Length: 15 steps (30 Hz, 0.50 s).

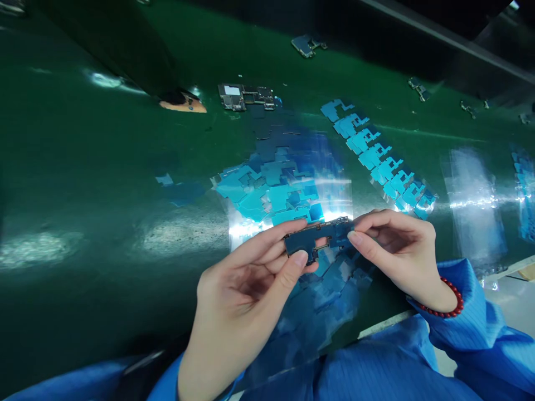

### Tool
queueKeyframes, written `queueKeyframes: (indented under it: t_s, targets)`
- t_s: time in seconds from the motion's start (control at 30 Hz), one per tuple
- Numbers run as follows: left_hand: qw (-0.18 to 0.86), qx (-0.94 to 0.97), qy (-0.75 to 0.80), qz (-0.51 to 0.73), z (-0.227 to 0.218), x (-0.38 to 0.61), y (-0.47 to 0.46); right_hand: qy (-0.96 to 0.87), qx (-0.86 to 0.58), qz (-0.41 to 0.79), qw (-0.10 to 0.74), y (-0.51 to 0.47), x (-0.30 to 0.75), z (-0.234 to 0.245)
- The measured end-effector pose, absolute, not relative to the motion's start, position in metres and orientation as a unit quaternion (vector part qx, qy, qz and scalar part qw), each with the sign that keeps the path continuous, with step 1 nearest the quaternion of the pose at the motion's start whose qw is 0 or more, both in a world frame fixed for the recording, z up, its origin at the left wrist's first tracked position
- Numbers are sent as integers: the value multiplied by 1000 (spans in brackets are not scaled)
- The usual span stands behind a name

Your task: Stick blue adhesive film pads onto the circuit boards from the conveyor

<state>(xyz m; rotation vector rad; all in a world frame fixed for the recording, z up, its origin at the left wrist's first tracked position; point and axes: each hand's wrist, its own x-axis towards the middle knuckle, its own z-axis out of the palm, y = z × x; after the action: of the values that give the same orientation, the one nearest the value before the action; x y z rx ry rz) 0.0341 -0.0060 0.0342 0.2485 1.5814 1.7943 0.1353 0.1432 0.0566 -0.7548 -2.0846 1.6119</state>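
I hold a small dark blue circuit board between both hands just above the green belt. My left hand pinches its left end with thumb and fingers closed. My right hand, with a red bead bracelet on the wrist, pinches the right end. Under and behind the board lies a clear sheet of blue stickers, partly peeled.
A strip of blue stickers runs diagonally at right. Another circuit board lies farther back on the green belt, more boards beyond. Clear film sheets lie at right. An orange object sits at back left.
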Motion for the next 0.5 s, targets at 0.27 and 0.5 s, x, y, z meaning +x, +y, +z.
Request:
queueKeyframes:
  t_s: [0.27, 0.5]
  targets:
    - [375, 68, 633, 674, 40, 31, -7, -769, -275, 531, 223, 148, 137, 48]
    - [418, 55, 584, 694, 32, 26, -5, -858, -159, 422, 246, 160, 144, 37]
